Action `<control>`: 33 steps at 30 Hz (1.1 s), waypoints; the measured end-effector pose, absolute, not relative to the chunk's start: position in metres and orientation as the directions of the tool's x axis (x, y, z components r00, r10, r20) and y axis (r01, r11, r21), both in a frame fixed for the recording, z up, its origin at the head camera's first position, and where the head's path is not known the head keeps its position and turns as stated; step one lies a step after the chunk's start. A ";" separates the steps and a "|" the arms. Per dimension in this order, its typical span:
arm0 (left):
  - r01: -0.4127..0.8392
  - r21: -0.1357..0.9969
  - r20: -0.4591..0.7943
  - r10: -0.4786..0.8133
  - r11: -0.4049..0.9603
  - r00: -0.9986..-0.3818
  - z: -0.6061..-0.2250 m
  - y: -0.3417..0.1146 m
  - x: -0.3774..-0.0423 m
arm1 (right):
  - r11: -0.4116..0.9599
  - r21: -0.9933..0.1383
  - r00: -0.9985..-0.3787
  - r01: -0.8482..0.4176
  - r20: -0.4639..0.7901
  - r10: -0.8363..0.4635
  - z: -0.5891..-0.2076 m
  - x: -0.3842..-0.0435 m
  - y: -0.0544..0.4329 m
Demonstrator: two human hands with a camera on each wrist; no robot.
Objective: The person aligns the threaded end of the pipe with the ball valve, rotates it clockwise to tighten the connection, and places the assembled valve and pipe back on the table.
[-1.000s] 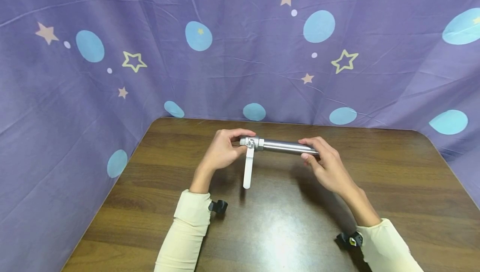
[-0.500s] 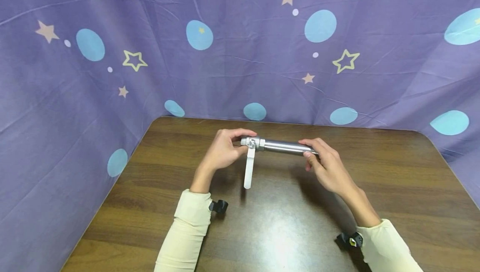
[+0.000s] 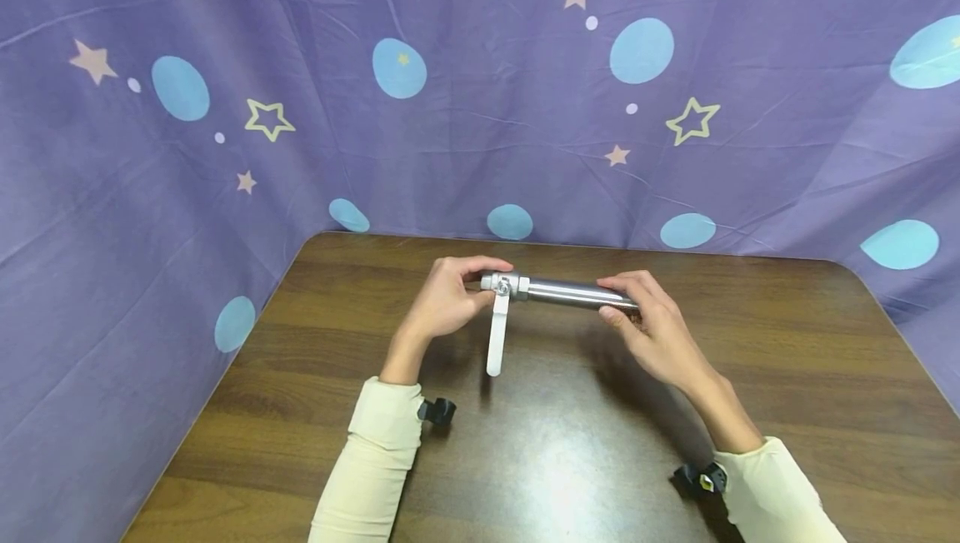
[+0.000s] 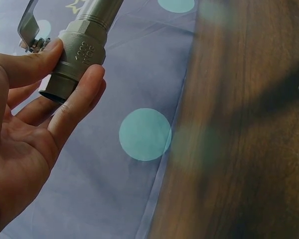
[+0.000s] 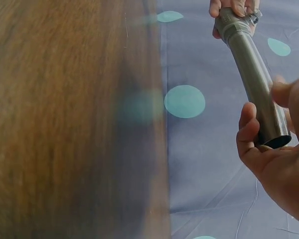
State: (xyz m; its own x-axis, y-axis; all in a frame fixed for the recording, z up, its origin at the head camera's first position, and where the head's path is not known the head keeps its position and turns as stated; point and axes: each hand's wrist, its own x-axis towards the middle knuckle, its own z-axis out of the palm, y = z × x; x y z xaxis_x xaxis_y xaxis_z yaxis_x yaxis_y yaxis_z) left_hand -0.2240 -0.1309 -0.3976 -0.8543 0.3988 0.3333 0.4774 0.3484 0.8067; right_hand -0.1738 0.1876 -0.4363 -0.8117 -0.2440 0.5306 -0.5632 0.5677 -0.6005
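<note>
A metal ball valve joins one end of a smooth steel pipe, and the two are held level above the table. My left hand pinches the valve body between thumb and fingers. Toward me points the valve's flat lever handle. Raised lettering shows on the valve body in the left wrist view. At the pipe's other end, my right hand holds it with thumb and fingers. The right wrist view shows the pipe's open end near the right palm; its inside is dark.
The wooden table lies below both hands, with a bright light reflection near its front. A purple curtain with stars and blue dots hangs behind the table and along its left side. Small black devices sit at both wrists.
My right thumb and fingers shift on the pipe: the thumb moves slightly right, then back left along its near side. The left hand and valve stay almost in place.
</note>
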 end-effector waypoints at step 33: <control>0.468 0.808 0.310 0.415 0.358 -0.855 -0.401 -0.127 -0.226 | 0.583 -0.582 -0.795 -0.567 0.573 -0.200 -0.433 -0.177 0.191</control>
